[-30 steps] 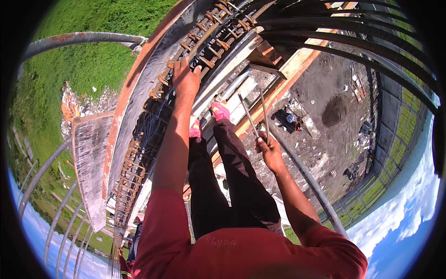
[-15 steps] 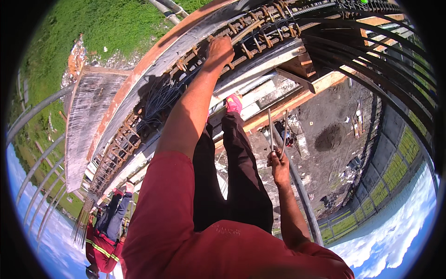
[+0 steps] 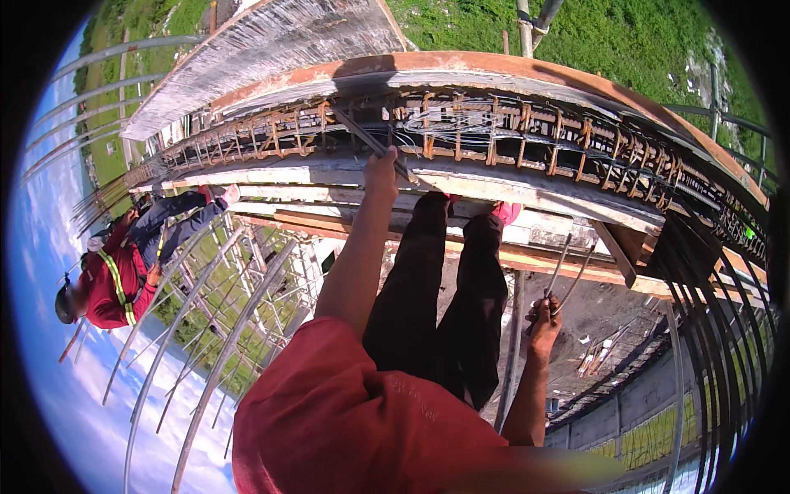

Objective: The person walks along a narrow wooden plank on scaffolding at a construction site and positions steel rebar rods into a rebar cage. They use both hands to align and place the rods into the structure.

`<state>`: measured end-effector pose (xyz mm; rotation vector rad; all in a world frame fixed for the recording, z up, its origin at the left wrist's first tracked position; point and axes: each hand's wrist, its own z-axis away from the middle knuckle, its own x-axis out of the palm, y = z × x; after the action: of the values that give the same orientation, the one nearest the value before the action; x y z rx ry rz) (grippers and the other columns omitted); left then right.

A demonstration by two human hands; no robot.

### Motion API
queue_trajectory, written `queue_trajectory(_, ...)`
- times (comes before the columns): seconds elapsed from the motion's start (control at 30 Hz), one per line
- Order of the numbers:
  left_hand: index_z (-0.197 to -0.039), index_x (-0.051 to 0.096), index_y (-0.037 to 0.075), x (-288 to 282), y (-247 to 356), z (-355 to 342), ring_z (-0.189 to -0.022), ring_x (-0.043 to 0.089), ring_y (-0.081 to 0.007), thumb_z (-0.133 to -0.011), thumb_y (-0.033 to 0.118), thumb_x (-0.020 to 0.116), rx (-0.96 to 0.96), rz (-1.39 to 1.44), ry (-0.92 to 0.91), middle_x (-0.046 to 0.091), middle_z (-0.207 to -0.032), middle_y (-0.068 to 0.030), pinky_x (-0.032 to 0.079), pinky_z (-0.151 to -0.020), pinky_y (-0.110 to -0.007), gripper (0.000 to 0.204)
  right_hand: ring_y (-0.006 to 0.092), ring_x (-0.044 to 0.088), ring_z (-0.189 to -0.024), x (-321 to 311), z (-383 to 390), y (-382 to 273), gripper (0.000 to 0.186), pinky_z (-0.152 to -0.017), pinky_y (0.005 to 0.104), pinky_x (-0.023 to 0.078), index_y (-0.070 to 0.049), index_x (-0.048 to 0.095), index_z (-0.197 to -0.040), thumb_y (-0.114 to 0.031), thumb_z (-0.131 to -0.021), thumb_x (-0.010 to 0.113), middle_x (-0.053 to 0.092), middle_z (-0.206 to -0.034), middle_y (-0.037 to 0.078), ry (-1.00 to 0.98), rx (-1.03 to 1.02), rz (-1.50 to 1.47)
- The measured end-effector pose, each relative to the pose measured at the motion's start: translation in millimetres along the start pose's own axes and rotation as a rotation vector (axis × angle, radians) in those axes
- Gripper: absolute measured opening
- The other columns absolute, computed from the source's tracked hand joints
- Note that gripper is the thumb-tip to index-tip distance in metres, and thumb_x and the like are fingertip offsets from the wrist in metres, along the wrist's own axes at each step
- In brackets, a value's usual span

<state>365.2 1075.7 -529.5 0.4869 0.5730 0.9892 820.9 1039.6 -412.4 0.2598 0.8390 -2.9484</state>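
Head view, looking down past a red shirt point(image 3: 346, 420) and dark trousers point(image 3: 444, 305). Left hand point(image 3: 381, 169) stretched far forward, fingers wrapped shut around a straight steel bar point(image 3: 372, 142) that slants up and left across the rebar cage point(image 3: 494, 136). Cage of rusty ties and long bars lying in a curved beam formwork point(image 3: 461, 66), orange-brown rim on its far side, pale concrete ledge point(image 3: 527, 193) on its near side. Feet planted on that ledge, one pink shoe point(image 3: 508, 212) showing. Right hand point(image 3: 544, 319) held lower and to the right, well apart from the cage, clenched around two thin rods point(image 3: 568, 267) that rise up and slightly right from the fist. Rod ends free in the air, touching nothing. To the left, a co-worker point(image 3: 115, 280) in red top and reflective vest on the same ledge, among curved vertical bars point(image 3: 222, 329). Bare ground with scattered debris point(image 3: 601, 329) far below the right hand.
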Motion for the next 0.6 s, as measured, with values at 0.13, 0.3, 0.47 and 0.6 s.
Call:
queue_trajectory(0.13, -0.094, 0.060, 0.005, -35.8, 13.9, -84.8, -0.055, 0.048, -0.0141, -0.086, 0.017, 0.071, 0.021, -0.012, 0.164, 0.055, -0.070, -0.0018, 0.038, -0.049, -0.035, 0.018, 0.0074, 0.052, -0.065, 12.7, -4.5, -16.1, 0.019, -0.056, 0.0236, 0.046, -0.007, 0.058, -0.108, -0.022, -0.098, 0.053, 0.054, -0.077, -0.001, -0.041, -0.023, 0.067)
queue_trajectory(0.3, -0.090, 0.061, 0.009, -26.6, -8.5, -157.8, -0.058, 0.057, -0.0180, -0.091, 0.023, 0.064, 0.036, -0.573, 0.187, 0.061, -0.074, -0.0074, 0.042, -0.048, -0.035, 0.014, 0.0076, 0.051, -0.064, 30.0, -6.4, -32.6, 0.027, -0.055, 0.0228, 0.045, -0.005, 0.057, -0.119, -0.021, -0.097, 0.053, 0.054, -0.078, -0.001, -0.100, -0.054, 0.141)
queue_trajectory(0.47, -0.100, 0.066, 0.006, -20.3, -35.1, -197.7, -0.078, 0.067, -0.0257, -0.092, 0.026, 0.059, 0.206, -1.472, -0.051, 0.069, -0.095, -0.0176, 0.051, -0.067, -0.038, 0.023, 0.0074, 0.050, -0.064, 48.8, -4.7, -39.0, 0.029, -0.055, 0.0223, 0.043, -0.004, 0.057, -0.122, -0.019, -0.098, 0.054, 0.053, -0.078, -0.001, -0.072, -0.030, 0.145)
queue_trajectory(0.6, -0.098, 0.068, 0.002, -14.6, -37.1, -187.9, -0.082, 0.067, -0.0241, -0.088, 0.035, 0.065, -0.198, -0.692, 0.164, 0.070, -0.097, -0.0165, 0.053, -0.071, -0.037, 0.034, 0.0072, 0.050, -0.065, 60.3, 0.9, -43.5, 0.031, -0.057, 0.0227, 0.044, -0.004, 0.056, -0.124, -0.021, -0.098, 0.054, 0.053, -0.079, -0.001, -0.073, -0.047, 0.193)
